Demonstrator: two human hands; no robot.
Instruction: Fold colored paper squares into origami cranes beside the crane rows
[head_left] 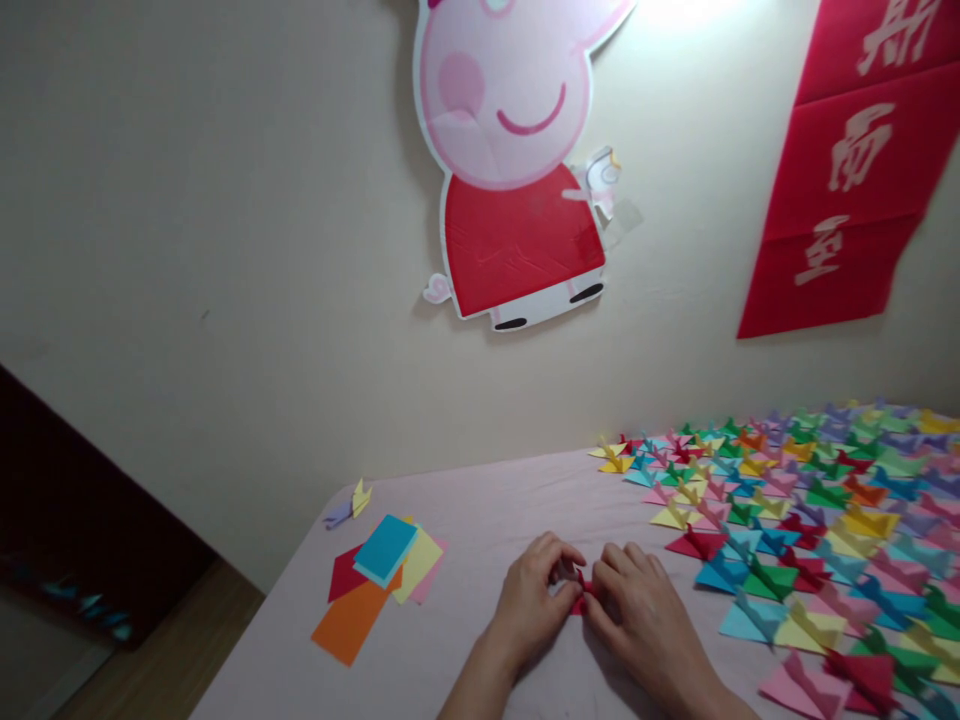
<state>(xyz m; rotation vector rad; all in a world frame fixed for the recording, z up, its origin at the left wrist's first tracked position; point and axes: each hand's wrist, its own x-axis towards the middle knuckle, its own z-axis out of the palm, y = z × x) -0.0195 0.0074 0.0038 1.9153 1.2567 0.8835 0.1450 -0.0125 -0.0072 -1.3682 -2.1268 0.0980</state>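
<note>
A small piece of red folded paper point(579, 604) is held between my two hands, low over the pink cloth-covered table point(495, 500). My left hand point(536, 585) pinches its left side with curled fingers and thumb. On the other side, my right hand point(637, 600) is closed on it too, thumb toward the middle. My fingers cover most of the paper, so its full folded shape is hidden. To the right stand rows of folded paper cranes in many colours, among them a pink crane point(806, 685) near the front.
Loose paper squares lie on the left, with a blue sheet point(386, 548) on top and an orange sheet point(349, 622) in front. Two folded pieces, one yellow point(361, 497) and one purple point(338, 514), sit at the far left corner. A wall point(300, 250) stands behind the table.
</note>
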